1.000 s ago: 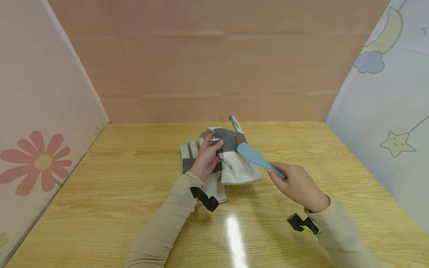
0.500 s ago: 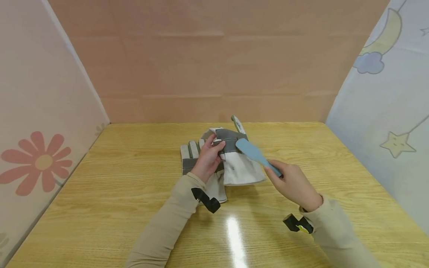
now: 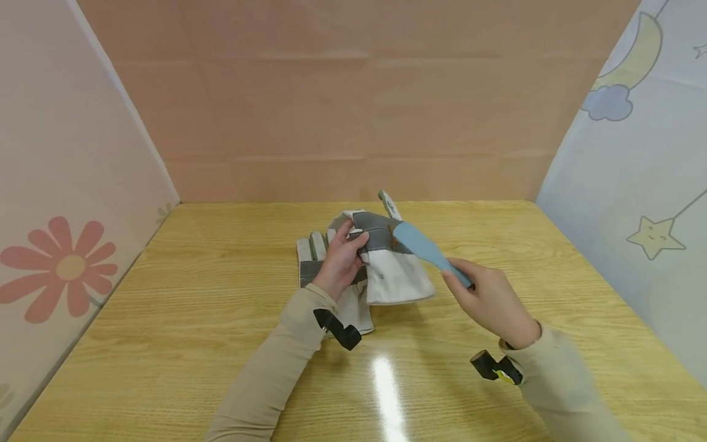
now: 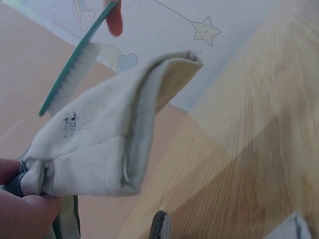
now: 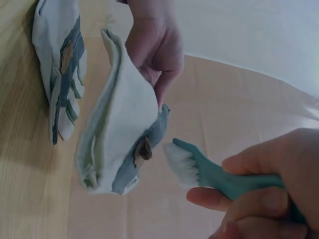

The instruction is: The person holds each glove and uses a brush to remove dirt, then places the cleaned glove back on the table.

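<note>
My left hand (image 3: 343,261) pinches a white-and-grey work glove (image 3: 394,276) near its grey band, holding it raised with the cuff hanging toward me. In my right hand (image 3: 491,304) is a blue-handled brush (image 3: 422,247), gripped by the handle. Its white bristles (image 5: 182,164) face the glove, with a small gap between them in the right wrist view. A brown lump (image 5: 145,149) sits on the grey band. Dark specks (image 4: 70,124) mark the cuff in the left wrist view. Beneath the left hand, a second work glove (image 3: 353,313) lies on the table, partly hidden.
The wooden table (image 3: 193,344) meets a plain brownish back wall (image 3: 359,123). Printed side panels stand left and right, one with a flower (image 3: 72,268), the other with a star (image 3: 656,237). The lying glove also bears a brown patch (image 5: 66,56).
The brush and right hand shifted left toward the glove by half a second ago, then back right. The held glove swayed slightly right and back. The lying glove stayed put.
</note>
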A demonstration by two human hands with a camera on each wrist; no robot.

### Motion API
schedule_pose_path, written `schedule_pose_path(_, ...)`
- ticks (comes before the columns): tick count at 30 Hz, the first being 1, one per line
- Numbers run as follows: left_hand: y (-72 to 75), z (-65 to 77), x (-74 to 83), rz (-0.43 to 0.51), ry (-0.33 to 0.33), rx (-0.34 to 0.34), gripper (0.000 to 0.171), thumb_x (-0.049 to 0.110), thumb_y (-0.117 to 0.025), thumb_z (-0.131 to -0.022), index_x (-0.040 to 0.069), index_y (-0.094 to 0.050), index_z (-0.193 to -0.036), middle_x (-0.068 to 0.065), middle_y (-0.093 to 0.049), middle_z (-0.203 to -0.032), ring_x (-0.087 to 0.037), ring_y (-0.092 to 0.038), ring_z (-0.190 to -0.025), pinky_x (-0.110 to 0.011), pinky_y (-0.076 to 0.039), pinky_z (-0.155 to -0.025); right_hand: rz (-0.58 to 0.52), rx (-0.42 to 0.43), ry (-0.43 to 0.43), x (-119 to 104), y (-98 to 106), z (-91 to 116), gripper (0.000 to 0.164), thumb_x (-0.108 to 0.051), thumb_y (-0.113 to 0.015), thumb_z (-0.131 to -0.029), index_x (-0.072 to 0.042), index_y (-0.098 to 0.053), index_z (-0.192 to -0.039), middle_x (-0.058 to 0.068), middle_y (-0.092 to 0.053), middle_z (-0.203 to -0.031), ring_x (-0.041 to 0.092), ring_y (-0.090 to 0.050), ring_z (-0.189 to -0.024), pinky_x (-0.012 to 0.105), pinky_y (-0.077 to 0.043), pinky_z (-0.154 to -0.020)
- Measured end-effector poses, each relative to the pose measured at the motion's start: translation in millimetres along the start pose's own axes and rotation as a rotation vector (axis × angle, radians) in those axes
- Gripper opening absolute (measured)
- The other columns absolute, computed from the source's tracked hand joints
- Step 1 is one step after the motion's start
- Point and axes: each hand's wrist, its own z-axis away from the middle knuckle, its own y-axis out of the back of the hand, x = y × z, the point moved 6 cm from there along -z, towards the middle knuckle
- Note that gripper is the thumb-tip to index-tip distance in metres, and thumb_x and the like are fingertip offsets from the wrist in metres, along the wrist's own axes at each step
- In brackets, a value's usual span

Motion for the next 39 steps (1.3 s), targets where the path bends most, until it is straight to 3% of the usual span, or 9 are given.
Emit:
schedule_pose_path(5, -0.6, 0.5, -0.3, 0.005, 0.008, 0.003, 0.059, 0.004, -0.040, -0.099, 0.016, -0.013, -0.151, -0.017, -0.035, -0.146, -0.033, -0.039, -0.132, -0.043, -0.035, -0.108, -0.037, -0.070, -0.039, 0.8, -12.5, -4.4, 0.026, -0.017, -0.049, -0.098, 0.000, -0.062, -0.112, -0.007, -0.032, -0.050, -0.001, -0.021, -0.040, 0.020, -0.029, -0.040)
schedule_pose_path(12, 4.7, -0.8, 1.2, -0.004, 0.013, 0.019, 0.059, 0.004, -0.041, -0.099, 0.016, -0.015, -0.151, -0.015, -0.033, -0.148, -0.032, -0.038, -0.134, -0.043, -0.034, -0.109, 0.010, -0.135, -0.043, -0.3, -14.6, -1.2, 0.026, -0.015, -0.052, -0.096, 0.002, -0.063, -0.113, -0.005, -0.034, -0.051, 0.000, -0.021, -0.041, 0.019, -0.028, -0.042)
schedule_pose_path(22, 3.3, -1.5, 0.4, -0.006, 0.011, 0.020, 0.059, 0.005, -0.041, -0.099, 0.018, -0.016, -0.150, -0.015, -0.038, -0.145, -0.031, -0.042, -0.131, -0.037, -0.039, -0.101, -0.017, -0.032, -0.031, -0.3, -1.3, -2.1, 0.022, -0.015, -0.049, -0.097, -0.001, -0.063, -0.107, -0.007, -0.031, -0.051, -0.001, -0.020, -0.041, 0.020, -0.027, -0.040)
schedule_pose_path(27, -0.1, -0.5, 0.3, 0.008, 0.007, -0.004, 0.057, 0.003, -0.040, -0.099, 0.017, -0.017, -0.150, -0.016, -0.037, -0.146, -0.032, -0.041, -0.132, -0.042, -0.037, -0.107, -0.057, -0.090, -0.059, 1.4, -12.2, -4.6, 0.028, -0.019, -0.047, -0.099, 0.000, -0.061, -0.114, -0.007, -0.032, -0.051, 0.000, -0.021, -0.040, 0.021, -0.029, -0.041)
schedule_pose_path(31, 2.9, -1.0, 2.4, 0.018, -0.007, 0.016, 0.057, 0.004, -0.041, -0.099, 0.017, -0.020, -0.149, -0.016, -0.037, -0.146, -0.032, -0.041, -0.132, -0.043, -0.036, -0.107, -0.051, -0.141, -0.059, 1.7, -18.0, -3.0, 0.024, -0.018, -0.049, -0.098, -0.002, -0.063, -0.108, -0.006, -0.033, -0.051, 0.000, -0.021, -0.040, 0.020, -0.029, -0.041)
schedule_pose_path(39, 6.6, -1.8, 4.9, 0.011, -0.022, 0.018, 0.056, 0.003, -0.041, -0.098, 0.016, -0.021, -0.149, -0.017, -0.037, -0.145, -0.033, -0.040, -0.132, -0.043, -0.036, -0.108, 0.014, -0.102, -0.054, 1.5, -6.5, 0.3, 0.026, -0.016, -0.051, -0.096, 0.001, -0.063, -0.112, -0.005, -0.036, -0.051, 0.000, -0.022, -0.040, 0.020, -0.028, -0.041)
